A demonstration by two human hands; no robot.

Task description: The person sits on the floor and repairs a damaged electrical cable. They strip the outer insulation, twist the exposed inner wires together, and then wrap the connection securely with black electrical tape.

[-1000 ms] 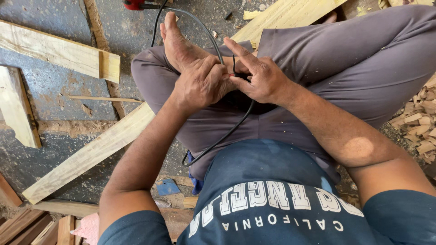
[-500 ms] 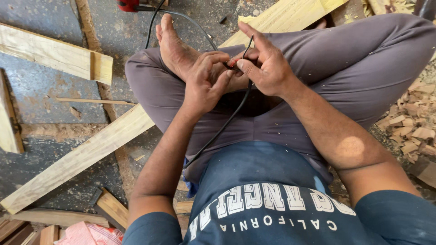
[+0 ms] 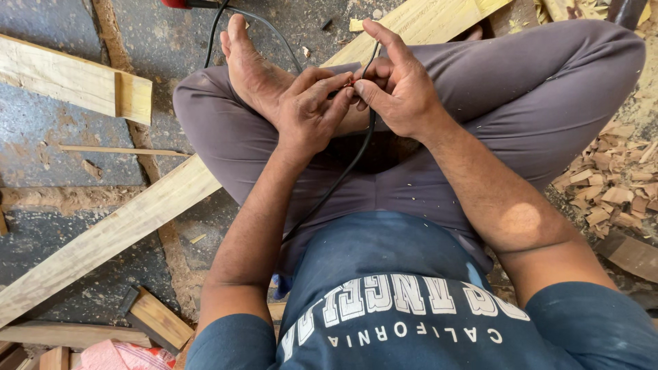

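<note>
Dusty grey floor (image 3: 41,147) bears wooden planks (image 3: 103,240); wood chips (image 3: 617,185).

A long pale plank (image 3: 103,240) lies diagonally across the grey floor (image 3: 41,137) from its lower left edge toward the upper middle. A shorter notched board (image 3: 75,82) lies near the upper left edge. A thin wooden stick (image 3: 123,149) lies between them. Wood chips (image 3: 617,185) (pale, heaped) cover the right edge. Short offcuts (image 3: 157,318) and pink cloth (image 3: 120,356) occupy the lower left corner.
</note>
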